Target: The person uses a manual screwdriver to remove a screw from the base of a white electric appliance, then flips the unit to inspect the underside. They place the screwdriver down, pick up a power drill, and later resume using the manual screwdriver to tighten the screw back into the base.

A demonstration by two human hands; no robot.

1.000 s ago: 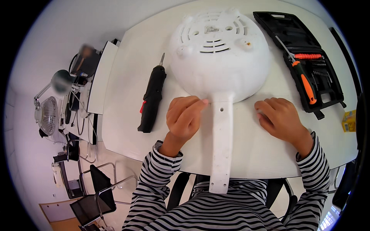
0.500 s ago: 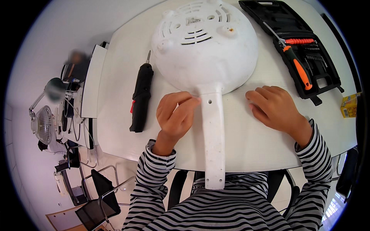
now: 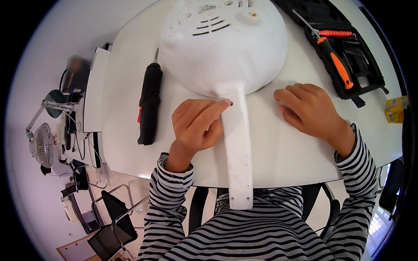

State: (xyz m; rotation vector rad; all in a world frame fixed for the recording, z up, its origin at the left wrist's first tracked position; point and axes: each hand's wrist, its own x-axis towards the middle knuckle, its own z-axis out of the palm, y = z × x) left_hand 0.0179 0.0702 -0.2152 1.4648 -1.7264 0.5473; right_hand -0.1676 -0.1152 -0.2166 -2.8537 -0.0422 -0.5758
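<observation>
We see the left hand (image 3: 196, 124) half curled, holding nothing visible, its extended index fingertip meeting the left edge of the handle (image 3: 238, 150) at a small screw hole. The right hand (image 3: 307, 111), loosely bent and apart from the handle, has hold of nothing we can see. The handle belongs to an upturned white appliance housing (image 3: 226, 56), slotted on top, which lies at the far middle of the table (image 3: 283, 161). To its left we find a black power screwdriver (image 3: 150, 104); to its right, an open black tool case (image 3: 337, 17) bearing an orange-and-black screwdriver (image 3: 339, 65).
</observation>
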